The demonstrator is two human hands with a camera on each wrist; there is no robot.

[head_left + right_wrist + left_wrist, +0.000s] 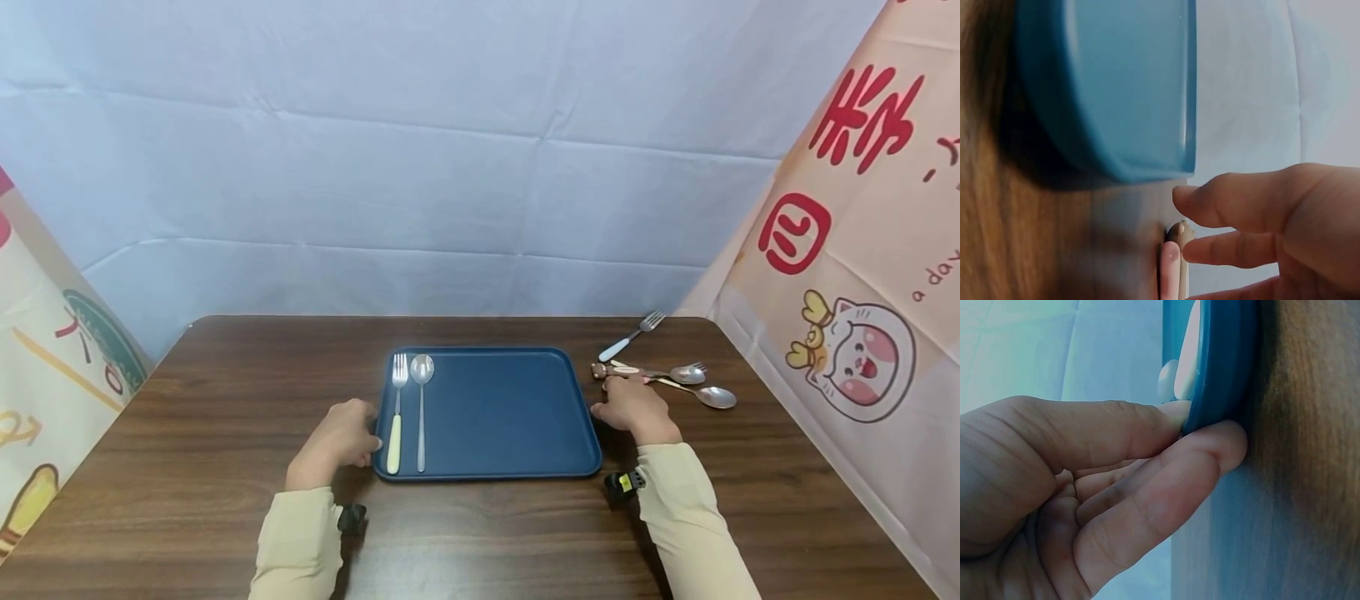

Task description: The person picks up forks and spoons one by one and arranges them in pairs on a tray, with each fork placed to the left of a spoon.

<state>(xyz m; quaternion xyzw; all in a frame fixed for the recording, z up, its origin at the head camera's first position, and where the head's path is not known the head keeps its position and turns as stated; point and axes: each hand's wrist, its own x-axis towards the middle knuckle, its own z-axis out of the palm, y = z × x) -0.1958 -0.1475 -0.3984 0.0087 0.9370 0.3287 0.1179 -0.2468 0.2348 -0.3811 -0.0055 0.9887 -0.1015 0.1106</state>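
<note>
A blue tray (495,417) lies on the table, carrying a fork with a pale yellow handle (394,442) and a long metal spoon (422,421) side by side at its left. My left hand (347,433) grips the tray's left rim, thumb on top and fingers curled beneath, as the left wrist view shows. Just off the tray's right edge, my right hand (633,407) reaches over a small pile of cutlery handles. In the right wrist view, its thumb and index finger are spread, fingertips right beside a pink handle (1170,269) and a brown one.
The pile holds a brown bear-ended handle (600,371), a spoon (687,374) overlapping fork tines, and another spoon (717,397) nearer the front. Behind it lies a fork with a white handle (615,349). A pale cloth (450,167) hangs beyond the table's back edge.
</note>
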